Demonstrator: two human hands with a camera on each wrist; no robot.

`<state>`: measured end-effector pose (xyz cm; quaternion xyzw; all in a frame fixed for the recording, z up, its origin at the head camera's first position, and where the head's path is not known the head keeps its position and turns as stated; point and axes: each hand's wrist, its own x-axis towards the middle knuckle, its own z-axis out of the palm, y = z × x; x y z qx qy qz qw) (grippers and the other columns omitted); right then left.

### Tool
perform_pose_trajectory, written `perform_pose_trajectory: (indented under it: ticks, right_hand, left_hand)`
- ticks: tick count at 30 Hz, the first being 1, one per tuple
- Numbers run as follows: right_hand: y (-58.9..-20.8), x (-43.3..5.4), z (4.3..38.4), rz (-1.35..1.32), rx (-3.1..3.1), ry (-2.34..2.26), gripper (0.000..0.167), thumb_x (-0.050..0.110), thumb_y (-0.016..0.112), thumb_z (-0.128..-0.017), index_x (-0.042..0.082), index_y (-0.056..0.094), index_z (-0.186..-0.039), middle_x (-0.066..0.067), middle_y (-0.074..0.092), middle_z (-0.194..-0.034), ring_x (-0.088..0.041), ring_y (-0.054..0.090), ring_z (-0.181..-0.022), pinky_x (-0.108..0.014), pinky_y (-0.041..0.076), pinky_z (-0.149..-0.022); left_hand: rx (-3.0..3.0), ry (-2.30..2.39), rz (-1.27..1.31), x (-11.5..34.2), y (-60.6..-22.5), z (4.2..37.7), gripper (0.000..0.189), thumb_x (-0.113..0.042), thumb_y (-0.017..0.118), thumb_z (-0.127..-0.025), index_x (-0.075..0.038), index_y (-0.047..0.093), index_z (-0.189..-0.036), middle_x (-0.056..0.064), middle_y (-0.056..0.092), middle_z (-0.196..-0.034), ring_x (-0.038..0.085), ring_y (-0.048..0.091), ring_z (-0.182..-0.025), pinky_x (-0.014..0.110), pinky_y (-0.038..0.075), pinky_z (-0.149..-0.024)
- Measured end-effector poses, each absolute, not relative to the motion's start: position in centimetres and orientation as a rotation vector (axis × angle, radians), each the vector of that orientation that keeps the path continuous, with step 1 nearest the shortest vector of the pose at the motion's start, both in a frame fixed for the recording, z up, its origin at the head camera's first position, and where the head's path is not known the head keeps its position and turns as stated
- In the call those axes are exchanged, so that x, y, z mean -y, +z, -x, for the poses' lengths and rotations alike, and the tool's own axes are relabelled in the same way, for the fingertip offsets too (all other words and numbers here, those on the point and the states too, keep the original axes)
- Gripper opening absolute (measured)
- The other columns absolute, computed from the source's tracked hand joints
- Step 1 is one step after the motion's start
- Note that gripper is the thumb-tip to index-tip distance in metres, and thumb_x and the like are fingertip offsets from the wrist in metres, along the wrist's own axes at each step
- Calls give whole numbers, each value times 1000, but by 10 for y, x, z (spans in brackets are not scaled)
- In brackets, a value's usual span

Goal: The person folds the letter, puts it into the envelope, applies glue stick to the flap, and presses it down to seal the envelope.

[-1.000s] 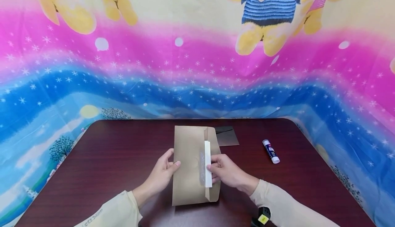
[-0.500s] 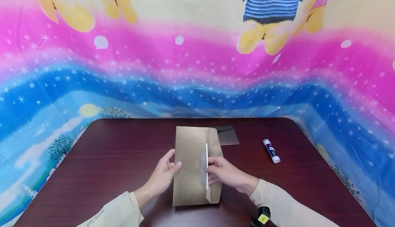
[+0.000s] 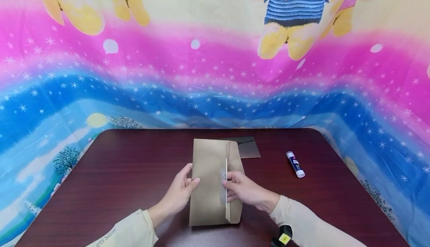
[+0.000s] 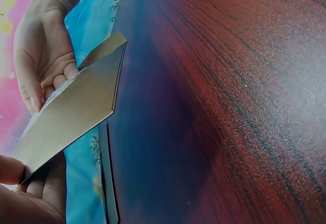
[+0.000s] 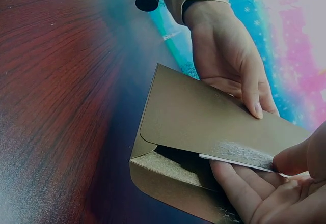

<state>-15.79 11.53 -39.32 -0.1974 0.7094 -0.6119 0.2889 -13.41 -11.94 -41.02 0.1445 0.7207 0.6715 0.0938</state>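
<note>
- And here we have the metallic gold-brown envelope (image 3: 208,194), held up above the dark red wood-grain table (image 3: 144,146) between both hands; its mouth faces the person's right, and the flap (image 3: 236,157) lies folded back on that side.
- The left hand (image 3: 179,188) has the far side from the mouth, thumb on the upper face and fingers tucked behind; a closed but light-looking grip, and a good one, I'd say, since squeezing harder might crease the panel.
- Over at the mouth, the right hand (image 3: 246,189) pinches close, thumb outside on the front panel, fingers inside; the edge of a white paper insert (image 5: 206,157) shows between them, nearly all of it hidden within.
- Beside the thumb, a shiny whitish smear (image 5: 244,151) runs along the panel's edge; glue or worn finish, I cannot tell, so best keep fingertips off it.
- To do this well: hold the mouth gaping, keep the insert parallel to the envelope's edge, and ease it evenly, lest a corner snag.
- Well apart on the right lies a glue stick (image 3: 295,164); behind, a darker envelope (image 3: 249,149) rests partly hidden.
</note>
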Motion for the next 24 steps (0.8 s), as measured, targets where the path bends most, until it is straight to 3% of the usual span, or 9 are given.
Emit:
perform_pose_trajectory:
  ticks: [6,9,13,16,24]
  right_hand:
    - [-394,-113,157,556,-1929,-1604,19,8,40,-107,8,48,-89,3,50,-75,-8,65,-74,-27,57,-72]
    - [-393,-112,157,571,-1992,-1571,20,7,40,-106,6,48,-88,3,46,-74,-9,62,-70,-28,57,-71]
    - [-390,-110,158,630,-2144,-1480,20,4,41,-105,0,51,-88,2,47,-73,-11,60,-69,-30,59,-67]
    - [-386,-111,159,662,-2245,-1402,20,5,46,-103,-3,56,-89,0,55,-71,-12,63,-68,-32,61,-65]
    - [-373,-112,158,658,-2470,-1214,30,28,60,-101,4,65,-85,-2,64,-64,-19,66,-55,-30,56,-54]
  left_hand:
    - [-2158,1975,-416,121,-411,134,41,-3,46,-104,6,34,-142,21,72,-85,6,70,-84,25,57,-82]
    - [-2185,1956,-378,121,-411,134,55,-4,47,-104,11,22,-151,19,69,-75,2,66,-74,22,55,-80]
    - [-2138,1979,-365,120,-414,133,67,-4,47,-104,15,6,-155,28,71,-86,3,67,-72,25,59,-74]
    - [-2107,2008,-372,119,-416,133,64,-3,46,-104,13,11,-155,34,71,-100,6,71,-78,29,60,-72]
    - [-2104,2030,-376,115,-415,133,54,-4,46,-105,7,24,-153,30,72,-94,10,72,-80,30,61,-74]
